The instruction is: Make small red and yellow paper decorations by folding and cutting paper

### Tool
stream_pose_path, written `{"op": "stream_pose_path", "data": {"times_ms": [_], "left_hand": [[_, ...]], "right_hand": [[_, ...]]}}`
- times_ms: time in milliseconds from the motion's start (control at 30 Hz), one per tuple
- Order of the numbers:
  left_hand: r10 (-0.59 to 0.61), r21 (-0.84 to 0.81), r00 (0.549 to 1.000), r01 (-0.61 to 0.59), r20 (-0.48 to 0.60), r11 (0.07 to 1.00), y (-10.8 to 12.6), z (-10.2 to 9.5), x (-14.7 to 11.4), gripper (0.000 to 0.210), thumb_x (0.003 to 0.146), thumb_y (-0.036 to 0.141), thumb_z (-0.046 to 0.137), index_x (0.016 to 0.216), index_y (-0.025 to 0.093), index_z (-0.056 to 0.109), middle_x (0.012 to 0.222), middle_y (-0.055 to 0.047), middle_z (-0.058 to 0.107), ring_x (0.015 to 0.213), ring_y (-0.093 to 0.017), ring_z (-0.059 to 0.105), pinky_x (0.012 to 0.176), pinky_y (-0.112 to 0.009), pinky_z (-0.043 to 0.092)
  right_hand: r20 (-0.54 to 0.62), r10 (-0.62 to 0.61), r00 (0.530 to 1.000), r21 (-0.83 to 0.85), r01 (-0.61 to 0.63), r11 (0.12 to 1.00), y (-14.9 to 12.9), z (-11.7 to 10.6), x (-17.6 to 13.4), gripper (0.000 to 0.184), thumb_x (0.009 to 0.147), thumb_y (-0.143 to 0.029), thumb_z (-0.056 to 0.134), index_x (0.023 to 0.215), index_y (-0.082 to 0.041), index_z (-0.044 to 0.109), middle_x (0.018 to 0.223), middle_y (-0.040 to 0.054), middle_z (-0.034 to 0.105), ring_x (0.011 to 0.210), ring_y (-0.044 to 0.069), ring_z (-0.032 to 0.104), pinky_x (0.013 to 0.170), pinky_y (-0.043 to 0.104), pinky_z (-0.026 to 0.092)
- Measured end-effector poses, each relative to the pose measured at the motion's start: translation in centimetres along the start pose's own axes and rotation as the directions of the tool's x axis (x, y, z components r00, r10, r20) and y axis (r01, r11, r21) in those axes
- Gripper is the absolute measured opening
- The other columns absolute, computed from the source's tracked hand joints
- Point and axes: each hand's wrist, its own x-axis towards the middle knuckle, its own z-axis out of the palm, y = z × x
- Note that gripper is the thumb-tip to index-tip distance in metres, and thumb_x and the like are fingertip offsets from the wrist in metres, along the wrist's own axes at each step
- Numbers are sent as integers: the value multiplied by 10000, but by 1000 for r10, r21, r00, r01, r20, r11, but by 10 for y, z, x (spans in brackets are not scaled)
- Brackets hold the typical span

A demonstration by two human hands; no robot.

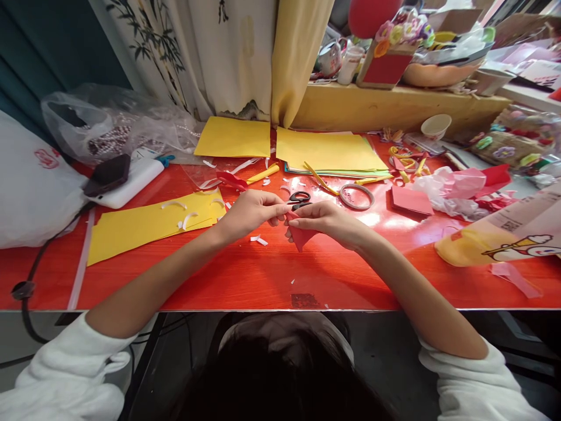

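Both hands meet over the middle of the red table. My right hand [328,221] is closed on a folded piece of red paper [301,237], whose pointed end hangs below the fingers. My left hand [256,211] pinches at the upper edge of that same paper, fingertips almost touching the right hand's. Just behind the fingers lie black-handled scissors [300,197], partly hidden by them. A roll of tape [357,197] rests flat beyond my right hand. Another red paper piece [232,180] lies behind my left hand, near a rolled yellow paper strip [263,173].
Yellow sheets [144,225] lie at left, with more yellow paper [324,149] stacked at the back. Small red squares [411,200] sit right of the tape. A tilted drink cup [504,234] is at far right. A phone [107,175] rests on a white device at left.
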Motion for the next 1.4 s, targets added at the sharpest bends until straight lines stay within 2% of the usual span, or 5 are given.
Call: {"op": "stream_pose_path", "data": {"times_ms": [167, 433, 667, 1200, 1400], "left_hand": [[5, 72, 1000, -6, 8, 997, -2, 1, -1, 252, 813, 353, 567, 738, 127, 650, 633, -24, 621, 620, -111, 574, 636, -234, 442], [229, 388, 973, -218, 18, 895, -1, 3, -2, 207, 853, 281, 504, 759, 153, 636, 689, -16, 634, 658, -111, 547, 644, -229, 394], [76, 194, 997, -77, 13, 978, -4, 3, -2, 287, 840, 411, 524, 754, 157, 628, 691, -10, 613, 650, -111, 546, 615, -225, 410], [24, 103, 999, -27, 25, 994, -3, 2, 0, 402, 841, 465, 519, 634, 133, 607, 592, -21, 590, 584, -100, 531, 588, -226, 402], [40, 114, 998, -46, 47, 992, -1, -1, 1, 284, 812, 392, 582, 701, 138, 645, 647, -15, 621, 623, -97, 541, 590, -219, 401]], "right_hand": [[19, 23, 1000, 10, -23, 1000, 6, -1, 2, 377, 708, -417, 744, 867, -78, 691, 837, 106, 715, 754, 177, 668, 720, 293, 521], [-9, 11, 1000, 44, -10, 999, 11, 3, 3, 452, 760, -534, 653, 857, -97, 715, 772, 104, 699, 731, 174, 647, 638, 273, 499], [3, -42, 999, 29, 42, 999, 9, 6, 2, 396, 821, -466, 606, 896, -88, 698, 814, 110, 721, 653, 133, 643, 564, 230, 449], [45, -10, 999, -103, 15, 995, 6, 7, -1, 360, 827, -451, 591, 842, -109, 704, 724, 59, 675, 570, 87, 501, 526, 229, 343], [66, -19, 998, -105, 26, 994, 8, 5, 0, 361, 847, -444, 573, 804, -103, 684, 749, 71, 678, 584, 87, 494, 531, 233, 330]]}}
